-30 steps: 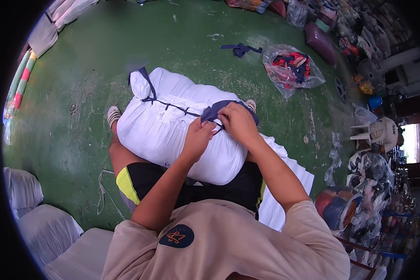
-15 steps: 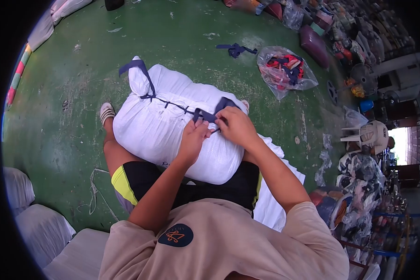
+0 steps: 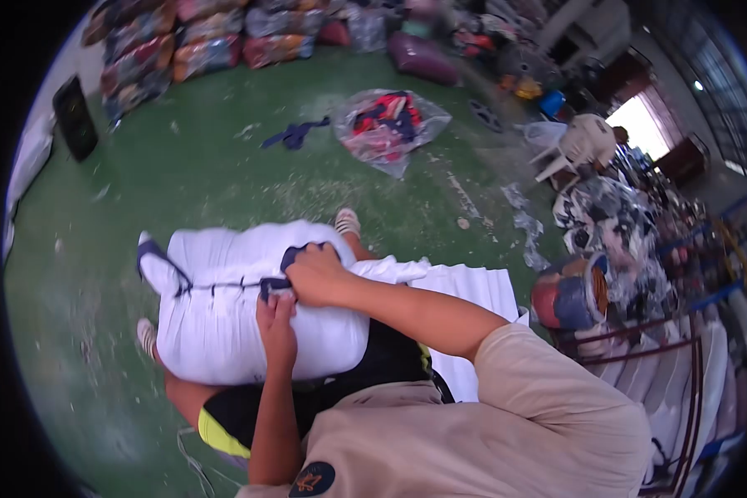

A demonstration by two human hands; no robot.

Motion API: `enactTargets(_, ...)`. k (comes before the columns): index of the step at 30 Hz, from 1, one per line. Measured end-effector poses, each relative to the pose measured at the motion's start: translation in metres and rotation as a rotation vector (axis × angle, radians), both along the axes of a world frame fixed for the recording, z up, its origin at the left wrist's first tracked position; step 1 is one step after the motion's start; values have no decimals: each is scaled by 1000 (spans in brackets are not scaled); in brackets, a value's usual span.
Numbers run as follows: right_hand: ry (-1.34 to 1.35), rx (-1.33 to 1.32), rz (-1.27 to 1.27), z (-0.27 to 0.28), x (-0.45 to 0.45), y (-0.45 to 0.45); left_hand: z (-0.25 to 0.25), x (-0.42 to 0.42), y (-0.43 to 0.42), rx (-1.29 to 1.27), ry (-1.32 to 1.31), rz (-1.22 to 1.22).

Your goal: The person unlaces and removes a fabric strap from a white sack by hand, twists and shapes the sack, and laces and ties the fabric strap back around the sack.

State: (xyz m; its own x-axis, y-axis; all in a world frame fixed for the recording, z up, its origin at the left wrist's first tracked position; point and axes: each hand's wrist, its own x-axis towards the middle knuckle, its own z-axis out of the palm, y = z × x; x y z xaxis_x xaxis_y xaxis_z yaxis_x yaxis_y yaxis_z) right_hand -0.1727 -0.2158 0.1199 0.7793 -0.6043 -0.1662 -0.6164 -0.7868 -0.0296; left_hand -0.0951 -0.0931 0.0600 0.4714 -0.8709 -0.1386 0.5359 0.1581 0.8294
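A stuffed white sack (image 3: 224,332) lies between my legs, its seam laced with a dark blue fabric strip (image 3: 275,286). My left hand (image 3: 278,322) pinches this strip on top of the sack, thumb and fingers together. Just beside it, my right hand (image 3: 317,275) is closed with its back toward me, gripping the strip, part of which bunches out above the knuckles. The sack's left corner (image 3: 159,270) is gathered into a bulge tied with the same blue strip. My fingertips on the right are hidden.
A clear plastic bag (image 3: 390,137) of red and blue cloth scraps and a loose blue strip (image 3: 297,133) lie ahead on the green floor. White sheeting (image 3: 473,299) spreads at my right. A black speaker-like box (image 3: 75,118) stands far left. A person (image 3: 589,143) sits at the right.
My view has swung to the right, so the sack appears lower and further left. My right hand has turned over the strip, its back now up. Both hands stay at the seam.
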Motion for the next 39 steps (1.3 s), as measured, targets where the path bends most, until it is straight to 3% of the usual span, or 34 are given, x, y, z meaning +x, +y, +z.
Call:
enactTargets(4,169,228,-20,12,17,-16,0,0,6,-63,-25,-19)
enactTargets(12,10,101,99,5,1,-15,5,-9,8,-64,-297,-8)
enactTargets(15,-29,216,51,3,-12,-11,10,-21,12,-64,-336,16)
enactTargets(19,121,428,-151,2,15,-23,8,-6,15,133,-356,5)
enactTargets(21,137,422,-99,3,15,-25,-2,3,8,228,-412,-11)
enactTargets(22,172,485,-84,-4,17,-34,-3,5,3,201,-458,25)
enactTargets(24,216,698,15,-69,19,-79,4,3,2,343,-644,42)
enactTargets(26,66,941,-258,14,10,-50,14,2,-4,386,-731,99)
enactTargets(28,-32,981,-297,-16,9,-65,5,3,-13,384,-847,150)
enactTargets(35,-1,1026,-320,3,8,-60,24,13,-15,490,-656,37)
enactTargets(39,37,899,-258,8,7,-56,17,14,-17,487,-671,32)
